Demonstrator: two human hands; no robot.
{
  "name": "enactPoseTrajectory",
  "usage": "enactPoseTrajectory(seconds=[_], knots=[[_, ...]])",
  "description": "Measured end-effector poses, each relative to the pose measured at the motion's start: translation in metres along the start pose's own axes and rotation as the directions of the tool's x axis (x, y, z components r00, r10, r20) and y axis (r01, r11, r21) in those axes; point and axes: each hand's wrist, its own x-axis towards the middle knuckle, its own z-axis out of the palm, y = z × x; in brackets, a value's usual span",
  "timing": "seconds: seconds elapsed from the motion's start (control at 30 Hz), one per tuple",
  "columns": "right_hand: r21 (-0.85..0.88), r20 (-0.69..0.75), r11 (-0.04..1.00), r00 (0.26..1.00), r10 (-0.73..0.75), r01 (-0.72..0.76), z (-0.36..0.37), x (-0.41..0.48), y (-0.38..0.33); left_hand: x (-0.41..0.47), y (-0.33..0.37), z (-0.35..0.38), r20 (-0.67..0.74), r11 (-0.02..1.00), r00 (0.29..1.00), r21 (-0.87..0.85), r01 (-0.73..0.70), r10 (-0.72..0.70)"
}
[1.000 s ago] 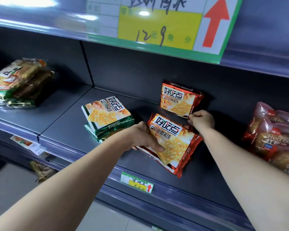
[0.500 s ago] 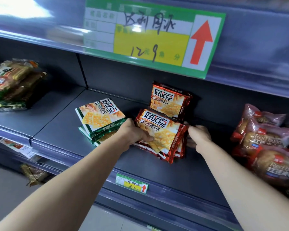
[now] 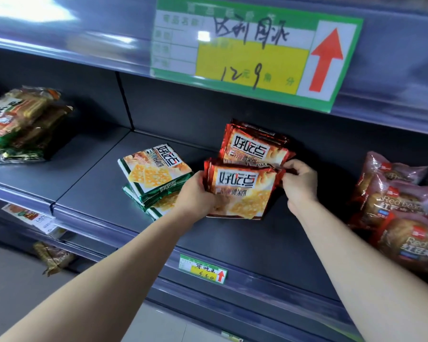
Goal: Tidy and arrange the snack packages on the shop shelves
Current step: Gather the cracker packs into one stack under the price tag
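Observation:
A small stack of red cracker packs (image 3: 242, 191) stands tilted up on the grey shelf (image 3: 232, 243), held from both sides. My left hand (image 3: 195, 196) grips its left edge, and my right hand (image 3: 299, 183) pinches its upper right corner. Behind it, more red packs (image 3: 252, 146) lean against the back wall. To the left lies a pile of green cracker packs (image 3: 153, 178), touching my left hand.
Pink red-bean bread bags (image 3: 393, 208) are piled at the right. Green biscuit packs (image 3: 20, 124) lie on the left shelf section. A large price sign (image 3: 252, 50) hangs on the upper shelf edge; a small tag (image 3: 203, 269) marks the front rail.
The red stack lay flat at an angle a second ago; both hands have lifted it upright and squared it, close in front of the leaning packs. The camera has come nearer.

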Motion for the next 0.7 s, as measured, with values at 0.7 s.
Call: enactPoseTrajectory(seconds=[0.7], knots=[[0.086, 0.043, 0.983, 0.986, 0.162, -0.165, -0.023, 0.003, -0.005, 0.028, 0.033, 0.018, -0.159, 0.919, 0.976, 0.386, -0.076, 0.148]])
